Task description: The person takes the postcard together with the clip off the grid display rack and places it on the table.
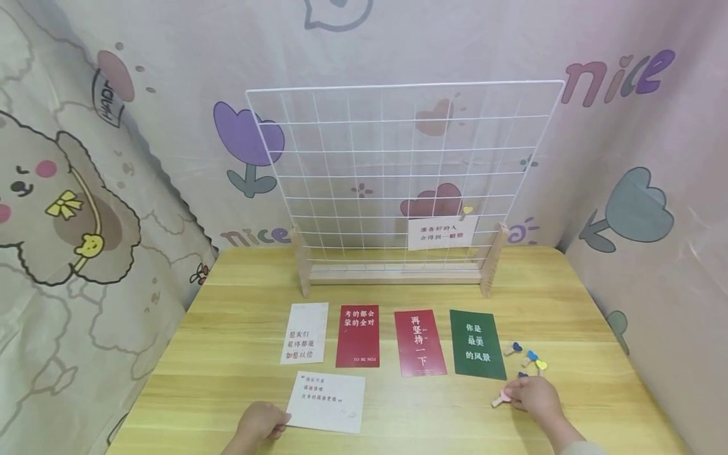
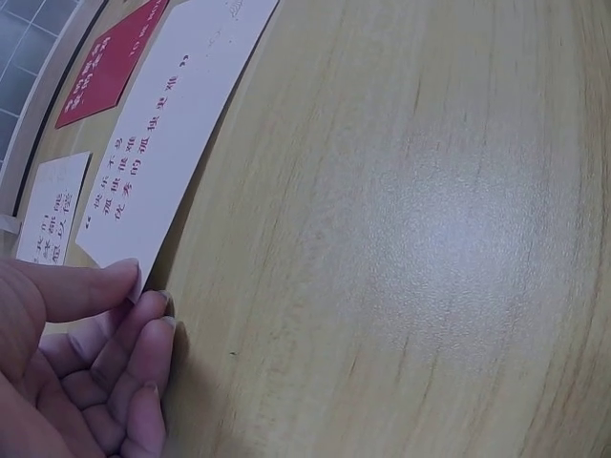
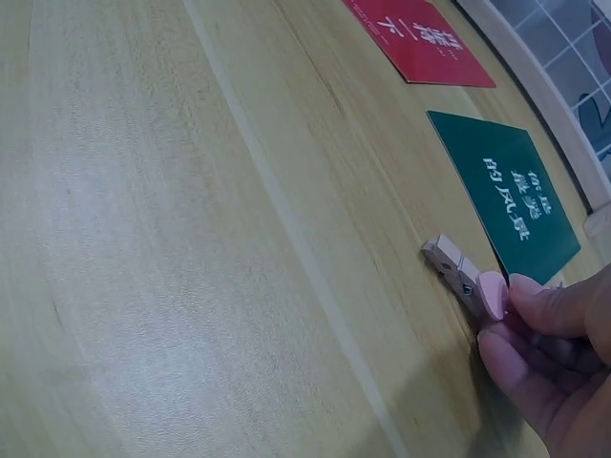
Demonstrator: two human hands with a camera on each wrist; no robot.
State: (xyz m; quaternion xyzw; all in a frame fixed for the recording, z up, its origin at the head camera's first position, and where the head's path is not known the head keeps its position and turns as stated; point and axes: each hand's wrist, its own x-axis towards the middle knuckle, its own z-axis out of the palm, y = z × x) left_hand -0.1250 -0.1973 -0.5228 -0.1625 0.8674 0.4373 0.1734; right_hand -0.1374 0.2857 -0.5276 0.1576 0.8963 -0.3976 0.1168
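Observation:
My left hand (image 1: 263,419) pinches the lower left corner of a white card (image 1: 325,404) with printed writing, thumb on top and fingers beneath, as the left wrist view shows. With thumb and fingers, my right hand (image 1: 533,397) holds a small wooden clothespin (image 3: 453,267) by its end with the pink heart (image 3: 493,294); its other end points away from the hand. Just beyond that hand lie several more clothespins with blue and yellow hearts (image 1: 541,365). The green card (image 3: 511,191) is close by the right hand.
A white wire grid (image 1: 382,151) stands in a wooden base (image 1: 392,276) at the back. A white card (image 1: 435,234) hangs low on its right, under a yellow-heart clothespin (image 1: 467,211). Between grid and hands lie another white card (image 1: 307,325) and two red cards (image 1: 358,344).

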